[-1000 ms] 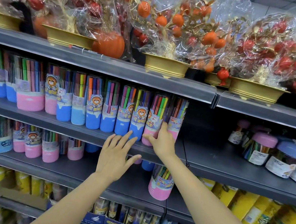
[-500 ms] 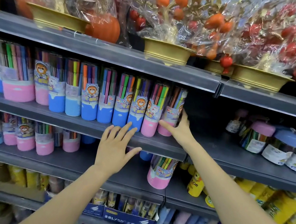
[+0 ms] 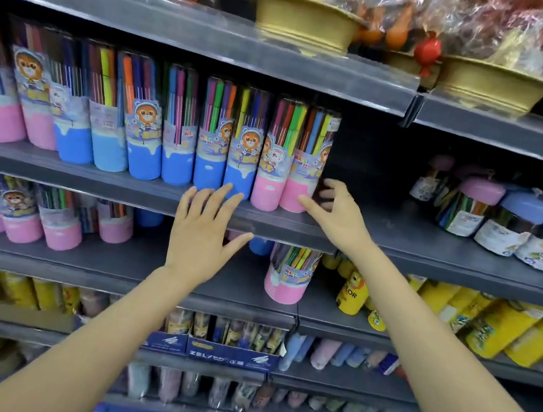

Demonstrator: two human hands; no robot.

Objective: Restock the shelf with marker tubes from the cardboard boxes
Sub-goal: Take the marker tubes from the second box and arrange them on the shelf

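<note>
Marker tubes (image 3: 307, 162) upright on shelf (image 3: 148, 189), pens vertical.

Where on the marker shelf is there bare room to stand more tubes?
Bare shelf runs from the last pink-based tube, which the right hand touches, across to the domed-lid jars. Left of that tube the row is packed tube to tube. One shelf down, there is open room behind the left hand, between the short pink tubes and a lone pink tube.
</note>
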